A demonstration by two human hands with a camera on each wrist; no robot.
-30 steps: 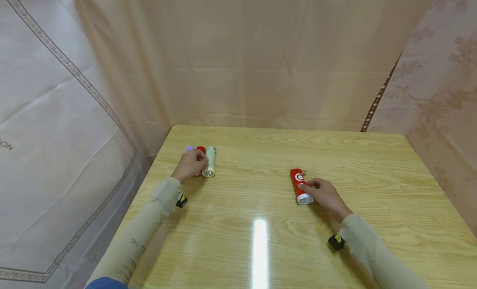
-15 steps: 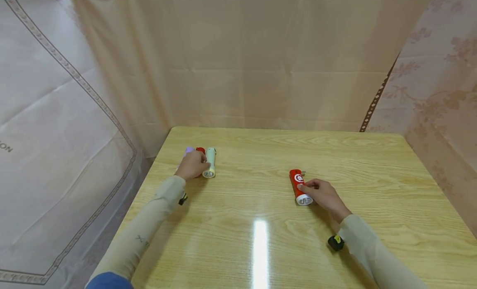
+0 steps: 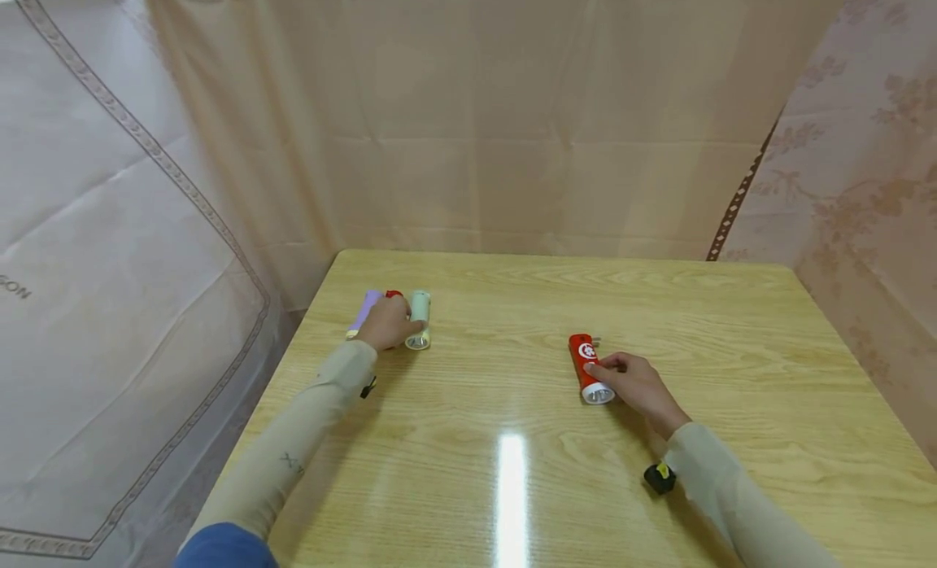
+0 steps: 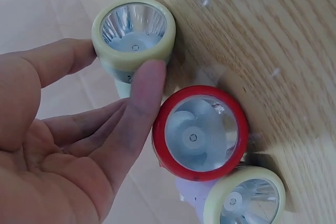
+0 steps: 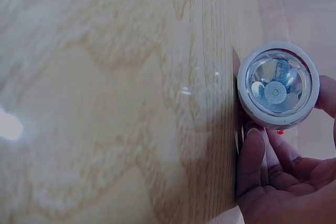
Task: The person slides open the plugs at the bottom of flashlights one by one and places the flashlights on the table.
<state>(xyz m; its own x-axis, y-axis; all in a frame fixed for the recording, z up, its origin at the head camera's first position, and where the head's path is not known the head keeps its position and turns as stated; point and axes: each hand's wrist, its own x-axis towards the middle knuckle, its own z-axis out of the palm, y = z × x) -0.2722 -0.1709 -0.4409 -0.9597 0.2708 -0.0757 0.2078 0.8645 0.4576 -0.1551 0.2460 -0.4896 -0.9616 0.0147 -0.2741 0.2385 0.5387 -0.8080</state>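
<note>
— Shifted rightward: one mint flashlight, pinched by the left hand.
— Others on the counter?
— Near it, one red flashlight, one purple flashlight; well apart, one red-and-white flashlight, right hand pinching it.

The head view looked forward and down over the round-cornered, yellow wood-grain tabletop, which both wrist views shared from close by.

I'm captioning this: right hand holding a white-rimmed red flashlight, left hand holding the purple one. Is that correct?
Not quite: the left hand holds the pale green flashlight, as the left wrist view shows, with fingers on either side of its cream rim. The right hand does hold the white-rimmed red flashlight.
</note>
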